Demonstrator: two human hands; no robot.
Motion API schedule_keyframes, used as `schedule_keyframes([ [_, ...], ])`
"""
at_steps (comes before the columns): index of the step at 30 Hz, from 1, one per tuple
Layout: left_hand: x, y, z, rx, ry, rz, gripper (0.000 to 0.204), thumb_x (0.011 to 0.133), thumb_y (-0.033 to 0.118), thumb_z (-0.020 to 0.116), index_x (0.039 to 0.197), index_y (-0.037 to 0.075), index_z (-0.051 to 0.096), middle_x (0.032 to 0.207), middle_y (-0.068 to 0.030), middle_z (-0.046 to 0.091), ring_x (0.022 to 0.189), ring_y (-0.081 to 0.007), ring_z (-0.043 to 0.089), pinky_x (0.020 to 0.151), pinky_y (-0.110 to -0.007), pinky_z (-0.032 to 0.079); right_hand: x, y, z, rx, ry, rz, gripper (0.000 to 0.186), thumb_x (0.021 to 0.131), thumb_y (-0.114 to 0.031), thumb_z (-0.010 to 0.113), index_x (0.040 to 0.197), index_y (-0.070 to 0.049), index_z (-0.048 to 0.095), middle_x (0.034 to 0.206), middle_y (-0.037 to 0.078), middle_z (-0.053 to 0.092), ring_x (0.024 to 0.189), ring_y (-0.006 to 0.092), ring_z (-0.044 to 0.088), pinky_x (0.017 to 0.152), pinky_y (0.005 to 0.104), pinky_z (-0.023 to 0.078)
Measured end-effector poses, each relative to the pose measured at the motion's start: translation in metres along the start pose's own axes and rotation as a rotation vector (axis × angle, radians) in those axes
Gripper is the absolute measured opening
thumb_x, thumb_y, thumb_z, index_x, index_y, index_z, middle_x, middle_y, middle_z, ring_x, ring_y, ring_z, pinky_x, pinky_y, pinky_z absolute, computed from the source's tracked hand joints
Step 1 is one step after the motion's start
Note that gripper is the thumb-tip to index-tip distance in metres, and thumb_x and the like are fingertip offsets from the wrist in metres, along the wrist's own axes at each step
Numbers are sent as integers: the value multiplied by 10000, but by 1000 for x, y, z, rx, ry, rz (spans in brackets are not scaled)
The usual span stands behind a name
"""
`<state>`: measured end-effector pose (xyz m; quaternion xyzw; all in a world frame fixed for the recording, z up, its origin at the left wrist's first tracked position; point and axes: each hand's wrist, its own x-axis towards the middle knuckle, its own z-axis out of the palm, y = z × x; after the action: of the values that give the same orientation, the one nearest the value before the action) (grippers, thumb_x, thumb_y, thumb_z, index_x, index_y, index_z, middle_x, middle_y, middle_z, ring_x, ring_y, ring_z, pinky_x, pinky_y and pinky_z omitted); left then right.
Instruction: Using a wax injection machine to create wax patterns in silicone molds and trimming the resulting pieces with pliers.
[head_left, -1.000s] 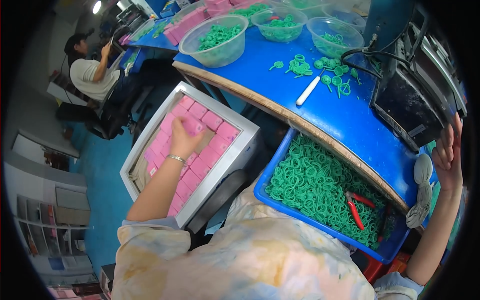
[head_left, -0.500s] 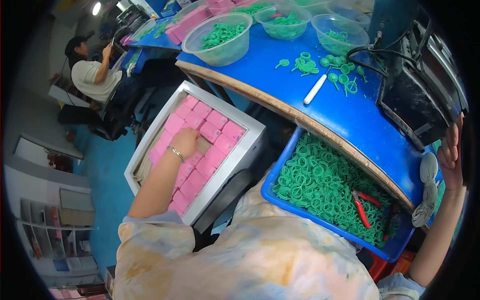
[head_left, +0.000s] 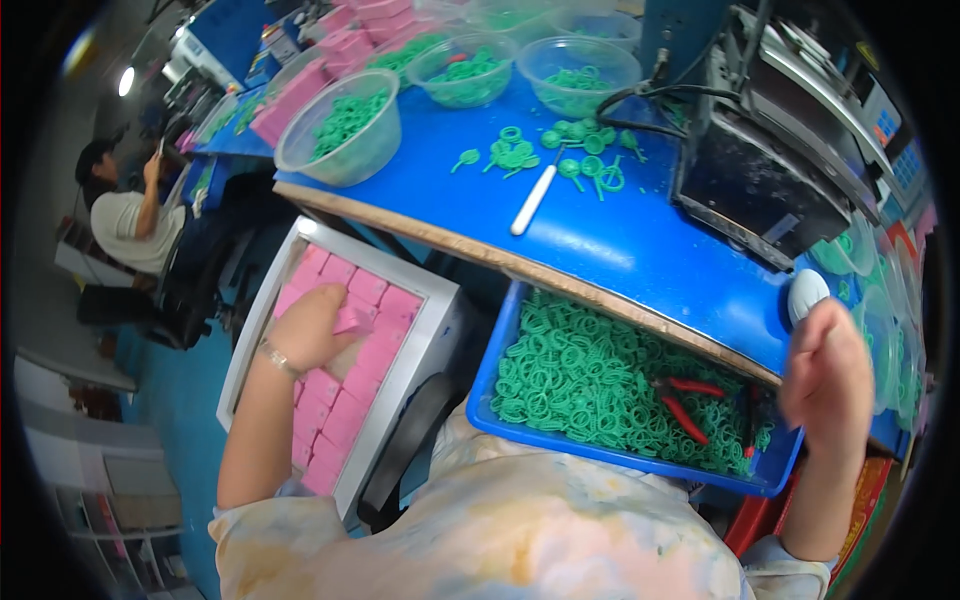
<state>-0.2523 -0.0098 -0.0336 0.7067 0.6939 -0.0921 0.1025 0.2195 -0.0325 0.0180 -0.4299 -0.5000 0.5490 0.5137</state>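
My left hand point(head_left: 313, 325) grips a pink block point(head_left: 353, 319) inside a pale-framed box point(head_left: 437, 320) packed with similar blocks. My right hand point(head_left: 826, 365) is raised at the desk's right edge, beside a grey oval object point(head_left: 805, 293), its fingers smeared by motion. A blue bin point(head_left: 484, 385) of small green plastic rings point(head_left: 575, 385) sits below the desk edge, with red-handled cutters point(head_left: 685, 420) on the rings. A white-handled tool point(head_left: 533, 200) lies on the blue desk point(head_left: 640, 280) near loose green pieces point(head_left: 510, 152).
Clear bowls point(head_left: 300, 150) of green pieces and stacks of pink blocks point(head_left: 285, 105) line the back of the desk. A black machine point(head_left: 760, 180) with cables stands on the right. Another person point(head_left: 130, 225) sits at a neighbouring desk on the left.
My view has shifted, so the desk appears further left and lower. My right hand has come down from beside the machine toward the desk's front edge. My left hand stays among the blocks.
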Motion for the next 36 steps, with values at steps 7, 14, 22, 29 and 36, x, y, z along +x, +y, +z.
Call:
schedule_keyframes([
  [7, -5, 175, -46, -821, 262, 911, 450, 654, 37, 666, 1083, 56, 529, 1080, -119, 518, 989, -263, 521, 858, -358, 418, -16, 54, 54, 243, -474, -10, 394, 737, -21, 721, 1037, -59, 468, 1392, 176, 310, 1313, 263, 312, 1063, 411, 254],
  [14, 4, 254, -19, -846, 161, 1227, 509, 607, 90, 749, 1044, 91, 489, 1301, -190, 408, 1234, -368, 387, 1003, -466, 303, -15, 62, 66, 132, -38, 26, 979, 586, -361, 860, 1305, -35, 281, 1231, 70, 428, 1136, 163, 442, 951, 332, 383],
  [22, 10, 241, -23, -1219, -199, 1157, 383, 734, 172, 751, 975, 84, 467, 1147, -124, 403, 1092, -230, 420, 946, -366, 341, -7, 43, 44, -547, -286, -297, 124, 818, -144, 632, 818, -21, 617, 724, 64, 580, 690, 191, 594, 577, 316, 446],
  [29, 1, 248, -16, -1953, -663, 823, 244, 726, 53, 663, 845, 130, 464, 1077, -76, 446, 1085, -196, 412, 946, -369, 329, -11, 44, 43, 133, -288, -111, 175, 878, -85, 558, 730, -10, 614, 505, 38, 544, 426, 118, 511, 420, 246, 372],
  [36, 19, 248, -7, -2527, -890, 559, 146, 621, 137, 588, 689, 176, 465, 791, 9, 435, 896, -187, 436, 993, -549, 351, -9, 34, 31, 940, -174, -171, 375, 943, -223, 445, 664, -1, 561, 528, 61, 509, 412, 135, 442, 396, 262, 326],
])
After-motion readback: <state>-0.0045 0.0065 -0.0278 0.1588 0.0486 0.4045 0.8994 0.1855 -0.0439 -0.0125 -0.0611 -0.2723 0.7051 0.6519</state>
